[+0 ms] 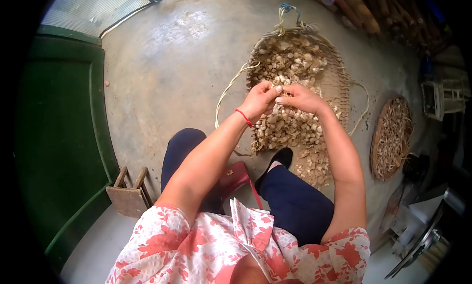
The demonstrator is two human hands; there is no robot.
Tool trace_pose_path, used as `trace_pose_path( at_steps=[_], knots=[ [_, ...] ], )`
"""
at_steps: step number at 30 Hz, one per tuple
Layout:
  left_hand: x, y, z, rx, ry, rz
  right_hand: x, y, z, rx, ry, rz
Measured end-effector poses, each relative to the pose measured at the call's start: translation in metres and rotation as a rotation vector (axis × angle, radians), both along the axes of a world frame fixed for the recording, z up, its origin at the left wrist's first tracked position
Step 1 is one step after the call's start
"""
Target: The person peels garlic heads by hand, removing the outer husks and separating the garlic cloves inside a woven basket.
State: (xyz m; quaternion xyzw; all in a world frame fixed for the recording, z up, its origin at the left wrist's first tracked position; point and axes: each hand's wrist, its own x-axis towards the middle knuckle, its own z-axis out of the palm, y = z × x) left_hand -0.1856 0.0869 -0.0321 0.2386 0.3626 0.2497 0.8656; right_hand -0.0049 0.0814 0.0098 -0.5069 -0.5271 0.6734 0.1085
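Note:
My left hand (260,99) and my right hand (301,98) meet above a woven basket (339,82), thumbs and fingertips pinched together. Whatever lies between the fingers is too small and too covered to make out. Garlic bulbs (287,129) fill much of the basket beneath and around both hands. A red string is tied round my left wrist. Loose skins and garlic bits (312,166) spill from the basket's near end onto the floor, by my dark shoe (282,158).
A round tray of dried pieces (392,136) lies at the right. Beyond it stands a white rack (440,99). A small wooden stool (129,195) is beside the green door (59,112) at the left. Logs (364,14) lie at the upper right.

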Motion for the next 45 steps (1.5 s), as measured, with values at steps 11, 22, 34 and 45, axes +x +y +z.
trace_pose_path(
  at_steps=[11,22,34,45],
  knots=[
    [-0.001,0.003,0.011,0.054,-0.133,0.009,0.013,-0.021,-0.033,-0.429,0.802,-0.404],
    [0.006,-0.010,-0.019,-0.131,0.130,-0.017,0.023,-0.004,-0.032,-0.107,0.725,-0.697],
    [-0.009,-0.011,-0.015,0.347,0.625,-0.448,-0.021,0.071,-0.088,0.862,-0.722,-0.148],
    [-0.010,0.006,-0.016,-0.047,0.250,0.053,-0.009,0.053,-0.088,-0.030,0.143,-0.628]
  ],
)
